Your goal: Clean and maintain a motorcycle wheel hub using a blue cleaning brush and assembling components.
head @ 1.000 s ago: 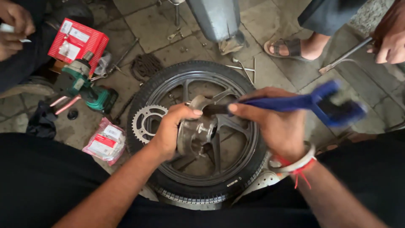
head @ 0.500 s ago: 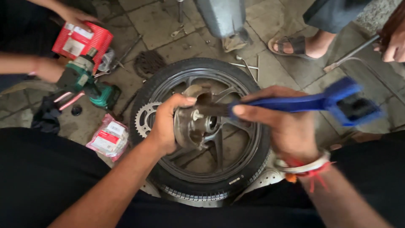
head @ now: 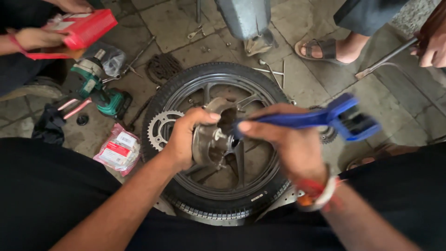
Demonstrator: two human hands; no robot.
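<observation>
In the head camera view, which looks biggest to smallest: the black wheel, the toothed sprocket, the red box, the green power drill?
1. black wheel
2. and 3. red box and green power drill: look alike, unranked
4. toothed sprocket, partly hidden

Right hand (head: 290,148) smears with motion blur beside the wheel (head: 218,139); the brush (head: 325,118) head hides behind the hub part (head: 211,139), bristles unreadable.
</observation>
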